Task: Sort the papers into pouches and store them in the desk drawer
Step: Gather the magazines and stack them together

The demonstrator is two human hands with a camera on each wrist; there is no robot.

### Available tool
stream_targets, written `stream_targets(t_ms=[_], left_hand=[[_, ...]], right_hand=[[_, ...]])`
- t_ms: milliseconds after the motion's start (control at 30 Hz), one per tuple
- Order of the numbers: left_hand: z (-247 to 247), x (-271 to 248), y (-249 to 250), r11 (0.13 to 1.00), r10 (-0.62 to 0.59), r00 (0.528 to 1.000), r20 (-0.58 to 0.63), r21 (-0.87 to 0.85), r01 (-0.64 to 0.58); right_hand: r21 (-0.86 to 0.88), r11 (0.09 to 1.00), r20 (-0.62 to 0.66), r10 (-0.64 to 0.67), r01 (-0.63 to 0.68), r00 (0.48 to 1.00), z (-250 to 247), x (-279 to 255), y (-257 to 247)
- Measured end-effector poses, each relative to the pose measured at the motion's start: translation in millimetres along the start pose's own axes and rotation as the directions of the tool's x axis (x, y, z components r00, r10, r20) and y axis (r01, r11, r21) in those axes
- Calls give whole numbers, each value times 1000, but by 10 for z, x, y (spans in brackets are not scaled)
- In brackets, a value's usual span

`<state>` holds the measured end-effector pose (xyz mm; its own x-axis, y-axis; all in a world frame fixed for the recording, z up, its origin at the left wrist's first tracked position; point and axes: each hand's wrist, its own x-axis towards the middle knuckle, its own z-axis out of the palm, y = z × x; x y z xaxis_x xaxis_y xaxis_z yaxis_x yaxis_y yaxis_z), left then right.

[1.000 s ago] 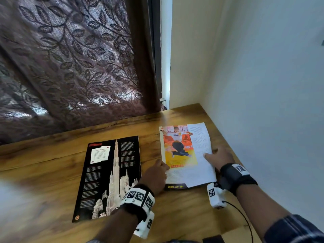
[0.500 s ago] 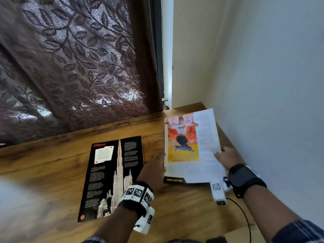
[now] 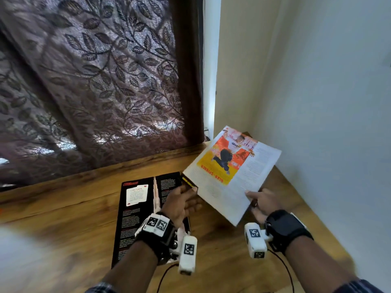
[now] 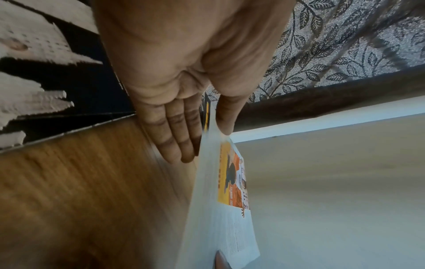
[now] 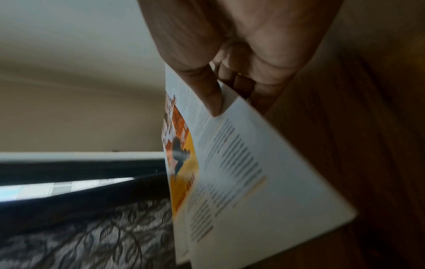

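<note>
A white paper stack (image 3: 232,172) with an orange and yellow picture on top hangs tilted above the wooden desk (image 3: 63,229), turned diagonally. My left hand (image 3: 186,197) pinches its near left corner, with the thumb on top and straight fingers (image 4: 179,145) beneath the stack (image 4: 220,227). My right hand (image 3: 257,199) grips the near right edge, thumb (image 5: 211,96) on the printed face (image 5: 253,182) and curled fingers under it. A black sheet (image 3: 143,208) with a white tower picture lies flat on the desk, partly under my left wrist.
A brown leaf-patterned curtain (image 3: 95,81) hangs along the desk's far edge. A pale wall (image 3: 328,102) runs close along the right side, meeting the desk's back right corner. Bare wood shows to the left of the black sheet.
The white stack has left the desk, risen and swung clockwise toward the wall corner. Both hands rose with it. The black sheet has stayed put.
</note>
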<state>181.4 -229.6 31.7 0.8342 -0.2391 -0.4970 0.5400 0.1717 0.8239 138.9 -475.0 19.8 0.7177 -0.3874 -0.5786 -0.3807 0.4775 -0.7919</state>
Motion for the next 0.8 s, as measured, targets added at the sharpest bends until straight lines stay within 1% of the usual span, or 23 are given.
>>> stream_targets(t_ms=[67,100,133,167,233,267,300,333,367,400,467,533,567,600,633,667,700,733,767,800], left_hand=[[-69,7,15,1000,15,1000,-6,26,-15],[-117,1,18,997,40,999,-26,66,-38],[-170,-6,29,989,80,995,-65,131,-71],[-232,12,35,968,151,982,-111,219,-124],[-406,52,81,879,305,938,-167,427,-210],[-474,43,129,841,353,918,-180,490,-228],[-529,22,184,818,389,903,-181,519,-248],[-573,-11,252,799,415,893,-175,540,-265],[-611,-52,323,780,435,885,-165,561,-278],[-648,-90,382,759,449,880,-156,586,-284],[-736,-122,475,722,477,868,-136,623,-300],[-789,-117,555,684,506,853,-128,662,-306],[-807,-117,594,659,522,844,-127,688,-304],[-819,-116,626,643,535,836,-123,701,-308],[-828,-119,656,632,546,831,-105,702,-327],[-830,-127,681,624,557,827,-79,698,-353],[-842,-140,704,616,564,824,-59,694,-372],[-850,-163,727,613,565,824,-39,689,-388],[-860,-186,751,617,561,827,-29,681,-394],[-886,-191,763,621,561,828,-28,675,-398]], right_hand=[[-77,997,66,-9,14,998,114,-122,85],[-147,988,92,-26,39,995,170,-177,119],[-213,974,107,-52,74,993,218,-224,154],[-264,958,103,-89,113,991,240,-240,186],[-356,919,0,-184,172,983,273,-209,252],[-408,893,-77,-242,191,967,278,-191,259],[-472,859,-147,-299,199,943,268,-168,261],[-537,815,-180,-363,218,914,258,-174,233],[-605,753,-179,-443,257,878,265,-200,199],[-669,674,-152,-535,312,831,278,-225,166],[-773,473,-31,-693,422,720,408,-342,35],[-816,218,170,-795,536,583,626,-429,-125],[-812,81,289,-804,578,519,749,-468,-212],[-797,-58,410,-784,602,467,864,-489,-302],[-777,-187,516,-735,601,440,976,-520,-397],[-760,-278,591,-671,587,447,1082,-551,-488],[-751,-324,631,-610,576,479,1182,-582,-564],[-754,-323,638,-563,571,525,1256,-598,-629],[-765,-291,629,-526,574,572,1314,-604,-684],[-772,-244,618,-502,586,605,1350,-600,-720]])
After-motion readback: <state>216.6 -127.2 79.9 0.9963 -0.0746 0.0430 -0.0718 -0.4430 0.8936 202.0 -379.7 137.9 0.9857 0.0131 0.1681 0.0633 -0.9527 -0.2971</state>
